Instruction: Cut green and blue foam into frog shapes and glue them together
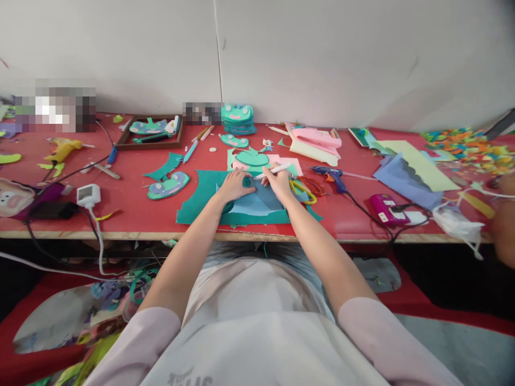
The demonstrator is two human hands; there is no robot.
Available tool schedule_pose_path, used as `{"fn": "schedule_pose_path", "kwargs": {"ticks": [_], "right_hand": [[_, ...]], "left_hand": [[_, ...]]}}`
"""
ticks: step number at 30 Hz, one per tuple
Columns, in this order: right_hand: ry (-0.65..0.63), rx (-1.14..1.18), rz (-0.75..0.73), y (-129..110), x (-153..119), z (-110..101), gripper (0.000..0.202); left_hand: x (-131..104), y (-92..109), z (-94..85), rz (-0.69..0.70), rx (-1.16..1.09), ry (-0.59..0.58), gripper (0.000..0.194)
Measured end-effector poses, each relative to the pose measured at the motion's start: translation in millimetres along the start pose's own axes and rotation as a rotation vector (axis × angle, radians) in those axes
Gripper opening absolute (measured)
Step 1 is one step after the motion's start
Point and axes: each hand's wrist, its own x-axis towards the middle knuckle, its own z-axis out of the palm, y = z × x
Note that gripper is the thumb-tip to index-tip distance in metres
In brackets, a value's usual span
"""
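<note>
My right hand is closed around a white pen, its tip pointing left toward my other hand. My left hand lies on the sheets with thumb and forefinger apart, a small dark green patch showing between them. Beneath both hands is a light blue sheet, which rests on a larger dark green felt-like sheet. Just beyond my fingers lie a mint-green rounded cutout and pink pieces. Yellow-handled scissors sit right of my right hand.
A blue glue gun and purple power strip are to the right, with cords. To the left are a yellow glue gun, a brown tray and a frog-like felt piece. Stacked cutouts stand by the wall.
</note>
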Motion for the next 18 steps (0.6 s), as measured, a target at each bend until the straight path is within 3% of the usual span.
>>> {"fn": "schedule_pose_path", "kwargs": {"ticks": [18], "right_hand": [[-0.003, 0.055, 0.025, 8.3, 3.6, 0.3, 0.036]], "left_hand": [[-1.3, 1.6, -2.7, 0.023, 0.022, -0.006, 0.051]]}}
